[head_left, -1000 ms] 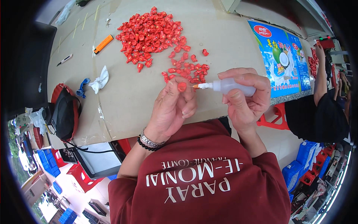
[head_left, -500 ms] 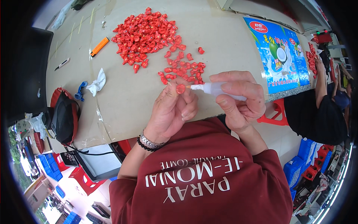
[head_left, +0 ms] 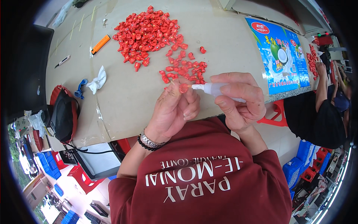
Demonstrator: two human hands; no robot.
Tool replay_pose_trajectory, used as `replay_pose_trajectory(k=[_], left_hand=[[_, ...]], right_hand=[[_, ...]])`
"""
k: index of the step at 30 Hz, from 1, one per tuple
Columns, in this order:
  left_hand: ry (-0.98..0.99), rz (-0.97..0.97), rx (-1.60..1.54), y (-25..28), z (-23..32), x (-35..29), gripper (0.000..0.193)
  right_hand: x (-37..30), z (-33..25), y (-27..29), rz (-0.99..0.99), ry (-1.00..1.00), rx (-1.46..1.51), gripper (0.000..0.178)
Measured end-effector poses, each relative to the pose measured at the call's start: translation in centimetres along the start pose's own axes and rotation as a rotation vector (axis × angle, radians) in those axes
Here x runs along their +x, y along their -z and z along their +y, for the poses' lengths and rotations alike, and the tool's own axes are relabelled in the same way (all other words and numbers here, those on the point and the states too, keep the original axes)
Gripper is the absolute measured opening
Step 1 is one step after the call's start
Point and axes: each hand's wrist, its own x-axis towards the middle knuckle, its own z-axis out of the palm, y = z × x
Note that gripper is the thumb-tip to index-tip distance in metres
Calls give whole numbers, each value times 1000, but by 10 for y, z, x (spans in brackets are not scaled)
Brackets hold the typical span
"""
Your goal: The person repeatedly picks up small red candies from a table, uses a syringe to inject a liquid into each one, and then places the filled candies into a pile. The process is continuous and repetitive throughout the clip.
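Observation:
Between thumb and fingertips, my left hand (head_left: 174,102) pinches a small red plastic piece (head_left: 183,88). A translucent squeeze bottle with a white nozzle (head_left: 214,89) lies sideways in my right hand (head_left: 242,99), fingers wrapped round it. Its thin tip points left and meets or nearly meets the red piece; exact contact is too small to tell. Just beyond my hands lies a loose scatter of red pieces (head_left: 186,67). Farther off is a large heap of similar red pieces (head_left: 145,35) on the table (head_left: 126,108).
Left on the table are an orange cutter (head_left: 100,44), a slim white knife (head_left: 62,61), a crumpled white tissue (head_left: 97,80) and a black-and-red bag (head_left: 64,112). A blue printed sheet (head_left: 281,56) covers the right side. Beyond it a co-worker's arm (head_left: 321,82) reaches toward more red pieces.
My hands keep nearly the same pose. The left hand and red piece have shifted very slightly right, toward the nozzle. The table view has moved a little.

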Motion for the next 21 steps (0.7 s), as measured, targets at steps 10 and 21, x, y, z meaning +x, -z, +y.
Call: replay_pose_trajectory(k=[10, 21], left_hand=[[-8, 36, -32, 0, -2, -1, 32], [-5, 52, -7, -1, -1, -1, 32]], right_hand=[[3, -5, 3, -19, 35, -53, 24], [2, -4, 2, -36, 21, -79, 23]])
